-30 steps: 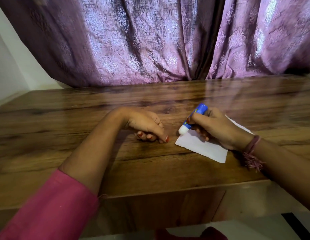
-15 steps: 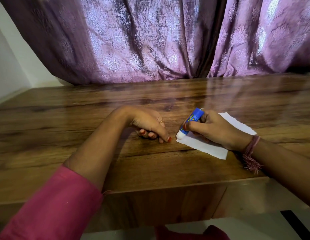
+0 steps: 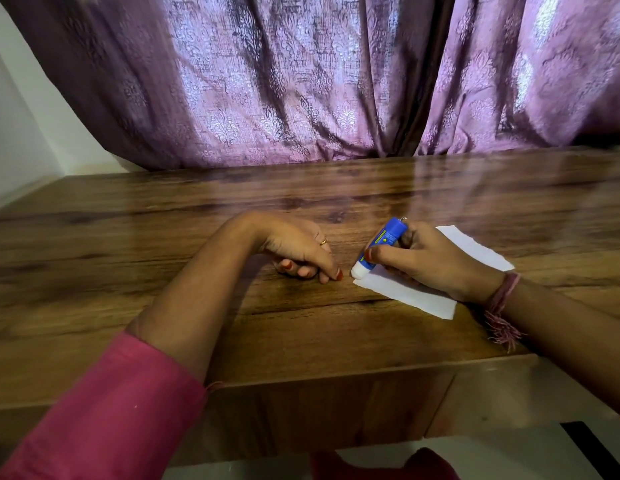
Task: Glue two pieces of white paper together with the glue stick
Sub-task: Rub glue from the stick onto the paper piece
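Observation:
A white paper (image 3: 410,295) lies flat on the wooden table (image 3: 301,327), right of centre. My right hand (image 3: 436,261) rests on it and grips a blue glue stick (image 3: 381,245), tilted with its white tip touching the paper's left corner. Whether there is one sheet or two stacked I cannot tell. My left hand (image 3: 301,249) lies on the table just left of the paper, fingers curled under, index fingertip pressed to the wood close to the paper's corner, holding nothing visible.
A purple patterned curtain (image 3: 319,81) hangs behind the table's far edge. The near table edge (image 3: 336,379) runs below my forearms. A white wall stands at the far left.
The glue stick's tip has come down from above the paper's left edge onto its corner. The left hand has stayed put.

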Available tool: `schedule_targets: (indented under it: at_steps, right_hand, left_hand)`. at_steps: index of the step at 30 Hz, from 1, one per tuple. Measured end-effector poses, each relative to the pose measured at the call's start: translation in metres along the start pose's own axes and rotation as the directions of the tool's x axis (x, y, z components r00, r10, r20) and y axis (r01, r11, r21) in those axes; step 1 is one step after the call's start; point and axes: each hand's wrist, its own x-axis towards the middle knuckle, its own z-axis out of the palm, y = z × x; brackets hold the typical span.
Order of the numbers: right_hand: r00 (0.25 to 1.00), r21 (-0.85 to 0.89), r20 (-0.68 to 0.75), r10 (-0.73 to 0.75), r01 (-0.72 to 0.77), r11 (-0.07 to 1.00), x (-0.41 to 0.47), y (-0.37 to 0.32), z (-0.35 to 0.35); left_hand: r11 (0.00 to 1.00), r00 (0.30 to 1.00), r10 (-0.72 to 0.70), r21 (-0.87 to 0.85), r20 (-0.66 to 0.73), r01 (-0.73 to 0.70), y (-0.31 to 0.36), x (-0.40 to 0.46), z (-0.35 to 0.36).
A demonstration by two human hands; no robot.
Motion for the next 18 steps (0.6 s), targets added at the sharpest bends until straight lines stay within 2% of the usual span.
schedule_targets:
  at_steps: [7,18]
  right_hand:
    - [0.999,-0.025,-0.053,0.000,-0.002,1.000,0.0015,0.0027,-0.0008]
    - [1.000,-0.020,-0.030,0.000,-0.001,1.000,0.0010,0.0033,-0.0015]
  left_hand:
    - [1.000,1.000,0.004,-0.026,-0.020,-0.005,-0.0002,0.0005,0.0006]
    - [1.000,0.999,0.000,-0.021,-0.038,0.000,-0.0005,0.0014,0.0008]
